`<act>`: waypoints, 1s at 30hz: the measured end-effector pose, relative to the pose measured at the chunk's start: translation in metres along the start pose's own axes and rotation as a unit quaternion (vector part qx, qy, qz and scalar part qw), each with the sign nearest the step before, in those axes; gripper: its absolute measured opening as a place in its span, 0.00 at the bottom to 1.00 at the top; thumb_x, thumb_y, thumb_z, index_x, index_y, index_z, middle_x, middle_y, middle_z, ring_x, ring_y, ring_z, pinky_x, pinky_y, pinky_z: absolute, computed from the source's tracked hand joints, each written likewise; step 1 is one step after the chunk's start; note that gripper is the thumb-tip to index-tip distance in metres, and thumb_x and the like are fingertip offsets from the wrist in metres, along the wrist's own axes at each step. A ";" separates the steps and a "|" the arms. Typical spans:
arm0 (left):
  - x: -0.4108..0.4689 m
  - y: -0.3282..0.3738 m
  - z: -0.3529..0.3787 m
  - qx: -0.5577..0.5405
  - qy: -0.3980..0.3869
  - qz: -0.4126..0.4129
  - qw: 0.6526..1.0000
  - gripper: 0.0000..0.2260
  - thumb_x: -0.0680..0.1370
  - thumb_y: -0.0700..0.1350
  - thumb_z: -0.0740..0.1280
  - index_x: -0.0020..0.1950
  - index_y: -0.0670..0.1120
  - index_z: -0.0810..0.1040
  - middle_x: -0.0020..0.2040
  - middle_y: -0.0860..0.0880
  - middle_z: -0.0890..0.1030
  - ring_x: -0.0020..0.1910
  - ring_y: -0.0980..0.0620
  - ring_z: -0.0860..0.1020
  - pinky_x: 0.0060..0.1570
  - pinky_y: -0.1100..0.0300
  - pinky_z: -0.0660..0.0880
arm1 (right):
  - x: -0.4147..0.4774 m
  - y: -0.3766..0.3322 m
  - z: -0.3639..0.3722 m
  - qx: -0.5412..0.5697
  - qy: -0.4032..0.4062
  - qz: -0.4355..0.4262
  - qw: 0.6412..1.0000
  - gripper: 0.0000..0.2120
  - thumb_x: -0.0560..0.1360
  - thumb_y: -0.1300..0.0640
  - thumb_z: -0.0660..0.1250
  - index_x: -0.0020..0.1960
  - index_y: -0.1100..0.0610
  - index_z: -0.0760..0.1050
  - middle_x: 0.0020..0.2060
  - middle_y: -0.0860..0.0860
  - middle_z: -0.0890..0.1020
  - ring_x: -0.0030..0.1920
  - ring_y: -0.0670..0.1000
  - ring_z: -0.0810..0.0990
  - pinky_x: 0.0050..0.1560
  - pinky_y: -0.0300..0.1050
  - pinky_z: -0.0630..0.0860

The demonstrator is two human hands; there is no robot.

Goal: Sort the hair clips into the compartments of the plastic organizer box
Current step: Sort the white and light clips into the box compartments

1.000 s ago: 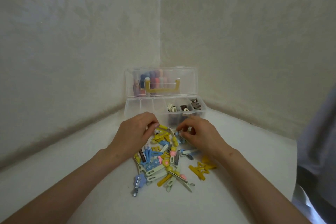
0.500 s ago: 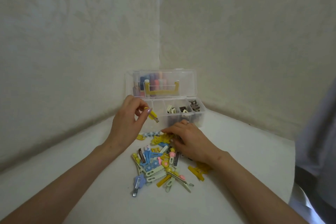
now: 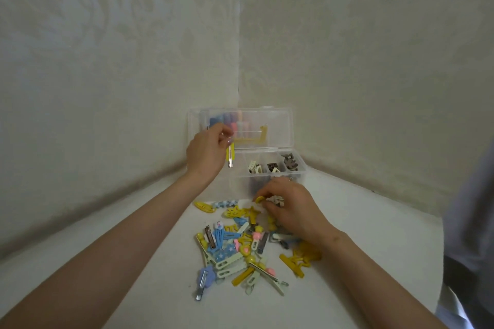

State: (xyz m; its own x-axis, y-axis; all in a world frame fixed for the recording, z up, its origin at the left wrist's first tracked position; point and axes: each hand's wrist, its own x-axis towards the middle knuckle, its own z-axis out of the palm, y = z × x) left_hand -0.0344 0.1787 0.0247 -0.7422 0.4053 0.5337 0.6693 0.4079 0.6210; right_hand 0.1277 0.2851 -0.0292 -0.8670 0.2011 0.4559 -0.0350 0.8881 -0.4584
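The left hand [image 3: 207, 151] pinches a yellow clip [image 3: 230, 155] hanging upright over the organizer box [image 3: 300, 168]'s left end; the right hand [image 3: 291, 211] pinches a pile clip [image 3: 259, 199]

Clear organizer box [image 3: 238, 185] stands open, lid [image 3: 278, 125] upright; colourful hair clips [image 3: 227, 251] lie heaped just before it.

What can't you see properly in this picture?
All in the head view:
- Box left compartments: behind the left hand and its yellow clip.
- Part of the pile: under the right hand; whether it grips a clip is unclear.
- Coloured things behind the lid: blurred.
- Dark clips in the right compartments: too small.
- Cloth at right: cut off by the edge.
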 end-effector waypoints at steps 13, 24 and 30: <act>-0.017 0.008 0.000 0.001 -0.086 0.079 0.993 0.04 0.75 0.47 0.67 0.46 0.48 0.80 0.43 0.54 0.79 0.39 0.57 0.73 0.40 0.61 0.68 | 0.000 -0.006 -0.010 0.277 0.107 0.126 0.947 0.05 0.73 0.63 0.69 0.44 0.54 0.78 0.33 0.50 0.84 0.37 0.46 0.83 0.42 0.36 0.77; -0.048 0.007 -0.011 -0.024 -0.259 0.144 0.955 0.04 0.71 0.49 0.71 0.42 0.53 0.78 0.41 0.56 0.80 0.39 0.58 0.74 0.46 0.52 0.74 | 0.003 -0.005 -0.008 0.342 0.132 0.136 0.920 0.06 0.71 0.61 0.71 0.38 0.53 0.79 0.36 0.52 0.82 0.38 0.49 0.79 0.40 0.43 0.76; -0.039 0.007 -0.021 -0.062 -0.195 0.132 0.970 0.06 0.72 0.42 0.70 0.38 0.51 0.75 0.35 0.56 0.78 0.35 0.59 0.75 0.39 0.69 0.70 | 0.002 -0.002 -0.001 0.212 0.092 0.132 0.964 0.13 0.72 0.58 0.71 0.52 0.49 0.72 0.38 0.48 0.81 0.38 0.46 0.78 0.41 0.41 0.75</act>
State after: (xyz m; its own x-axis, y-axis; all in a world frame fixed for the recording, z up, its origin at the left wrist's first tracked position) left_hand -0.0021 0.1483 0.0203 -0.4603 0.7711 0.4399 0.8066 0.1562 0.5701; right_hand 0.1264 0.2837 -0.0268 -0.7720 0.5011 0.3910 -0.0594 0.5556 -0.8293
